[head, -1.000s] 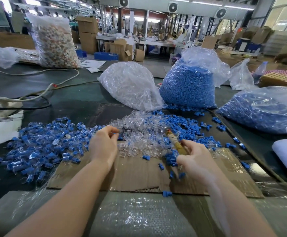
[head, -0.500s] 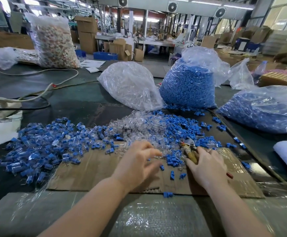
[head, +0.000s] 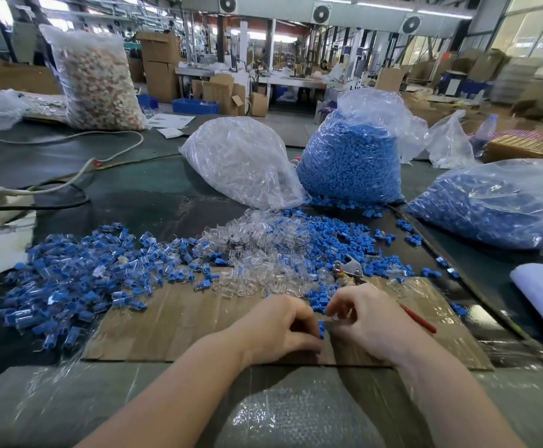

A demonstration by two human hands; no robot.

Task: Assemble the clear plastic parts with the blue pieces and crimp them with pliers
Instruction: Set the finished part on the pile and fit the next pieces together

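Left hand [head: 276, 328]: pinches blue piece [head: 321, 329].
Right hand [head: 365, 318]: pinches clear part [head: 335, 316]; pliers [head: 349, 270] tucked under the palm.
Handling: likely light, stiff, slippery; hold by the sides.
Place: cardboard [head: 179, 321], near edge.

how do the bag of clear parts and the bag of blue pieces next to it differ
The bag of clear parts lies slumped on its side, low and wide; the bag of blue pieces stands upright and taller. The first holds see-through parts, the second solid blue ones. The blue bag's top is a loose, unfilled ruffle of plastic; the clear bag looks filled throughout. Both are clear plastic bags on the dark table, with parts spilled at their bases.
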